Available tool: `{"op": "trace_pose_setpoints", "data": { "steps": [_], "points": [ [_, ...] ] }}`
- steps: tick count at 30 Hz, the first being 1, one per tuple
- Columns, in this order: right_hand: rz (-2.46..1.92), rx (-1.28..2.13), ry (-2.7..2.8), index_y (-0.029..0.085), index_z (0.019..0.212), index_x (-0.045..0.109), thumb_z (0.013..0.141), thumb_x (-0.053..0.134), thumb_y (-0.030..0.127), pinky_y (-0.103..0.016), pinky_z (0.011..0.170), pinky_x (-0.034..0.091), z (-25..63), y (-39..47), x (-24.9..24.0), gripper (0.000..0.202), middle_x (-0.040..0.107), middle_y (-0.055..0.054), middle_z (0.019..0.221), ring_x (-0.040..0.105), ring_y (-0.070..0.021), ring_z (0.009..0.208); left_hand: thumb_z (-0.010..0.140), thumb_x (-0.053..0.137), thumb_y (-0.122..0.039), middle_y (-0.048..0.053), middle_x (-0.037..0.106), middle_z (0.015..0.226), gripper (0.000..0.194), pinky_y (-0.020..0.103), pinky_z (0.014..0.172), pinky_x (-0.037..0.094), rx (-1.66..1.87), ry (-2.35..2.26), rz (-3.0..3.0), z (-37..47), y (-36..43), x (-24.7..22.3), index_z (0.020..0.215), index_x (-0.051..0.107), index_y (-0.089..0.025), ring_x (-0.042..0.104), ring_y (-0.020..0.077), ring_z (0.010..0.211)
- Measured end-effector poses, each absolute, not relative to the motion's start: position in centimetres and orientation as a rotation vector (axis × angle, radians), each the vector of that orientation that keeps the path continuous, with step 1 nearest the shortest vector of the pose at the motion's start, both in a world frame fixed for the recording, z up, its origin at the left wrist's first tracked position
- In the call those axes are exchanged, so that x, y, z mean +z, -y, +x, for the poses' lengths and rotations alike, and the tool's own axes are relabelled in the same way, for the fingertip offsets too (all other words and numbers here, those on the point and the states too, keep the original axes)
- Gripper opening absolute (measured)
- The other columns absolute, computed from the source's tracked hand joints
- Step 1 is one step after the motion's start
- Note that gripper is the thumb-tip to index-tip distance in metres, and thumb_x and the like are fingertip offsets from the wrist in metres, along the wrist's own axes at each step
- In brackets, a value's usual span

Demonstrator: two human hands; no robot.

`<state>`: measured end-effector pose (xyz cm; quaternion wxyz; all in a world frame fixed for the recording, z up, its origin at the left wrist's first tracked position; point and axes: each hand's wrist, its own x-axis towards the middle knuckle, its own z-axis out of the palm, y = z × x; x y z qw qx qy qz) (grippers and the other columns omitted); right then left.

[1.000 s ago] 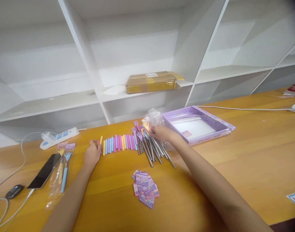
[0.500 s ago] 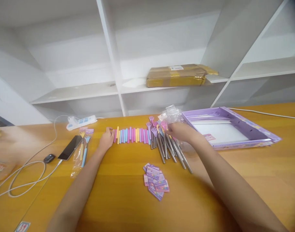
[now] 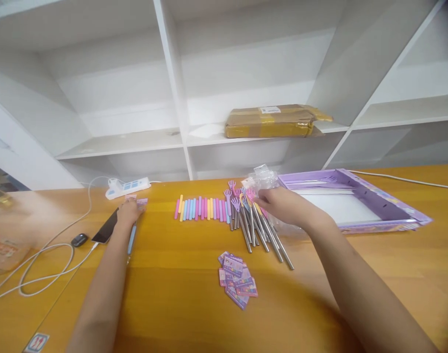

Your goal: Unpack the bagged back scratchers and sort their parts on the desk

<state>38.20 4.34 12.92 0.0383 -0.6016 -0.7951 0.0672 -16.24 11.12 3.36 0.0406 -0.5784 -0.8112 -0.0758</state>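
Observation:
My left hand [image 3: 130, 211] is over two back scratchers [image 3: 132, 238] in clear bags, near their header cards. Its fingers are blurred, so I cannot tell whether they grip them. My right hand [image 3: 283, 202] is curled closed at the heads of a pile of back scratchers [image 3: 251, 223] with silver rods and small coloured hand-shaped heads. What its fingers hold, if anything, is hidden. Crumpled clear plastic bags [image 3: 264, 177] lie behind and beside it. A row of pink, yellow, blue and purple handle sleeves [image 3: 202, 209] lies between my hands.
Purple printed cards [image 3: 237, 279] lie in a heap near the front. At right is an open purple box [image 3: 393, 211]. A phone [image 3: 106, 228], a black earbud case [image 3: 79, 239], cables and a power strip [image 3: 128, 188] are at left. A taped carton [image 3: 270, 121] sits on the shelf.
My left hand has moved left from the end of the sleeve row to the bagged back scratchers. My right hand stays at the pile. The view has shifted slightly.

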Motion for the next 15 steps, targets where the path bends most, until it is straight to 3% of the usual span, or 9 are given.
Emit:
{"op": "trace_pose_setpoints", "data": {
  "steps": [6,11,15],
  "points": [
    [-1.776,0.193,2.435,0.021,0.078,0.058,0.111,0.045,0.038,-0.032,0.061,0.028,37.9,-4.6,12.1,0.040,0.070,-0.009,0.079,0.056,-0.0189,0.063,0.074,0.072,-0.042,0.022,0.078,0.111,0.054,0.039,0.089,0.059,-0.328,2.554,-1.917,-14.9,-11.5,4.2,0.117,0.068,-0.009,0.075,0.0378,0.107],
    [-1.617,0.120,2.375,0.021,0.078,0.053,0.111,0.047,0.036,-0.032,0.061,0.025,36.2,-3.5,12.6,0.037,0.065,-0.005,0.076,0.051,-0.0165,0.061,0.077,0.079,-0.055,0.015,0.078,0.125,0.067,0.035,0.090,0.059,-0.507,2.412,-2.352,-8.7,-10.0,7.9,0.130,0.069,-0.016,0.075,0.0327,0.112],
    [-1.246,0.169,2.378,0.022,0.080,0.050,0.110,0.053,0.045,-0.029,0.061,0.026,34.4,-1.0,13.6,0.037,0.059,0.001,0.072,0.045,-0.0145,0.059,0.083,0.078,-0.051,0.008,0.080,0.122,0.052,0.034,0.087,0.058,-0.707,2.188,-2.861,-0.1,-5.0,11.3,0.127,0.074,-0.023,0.077,0.0286,0.104]
  ]
}}
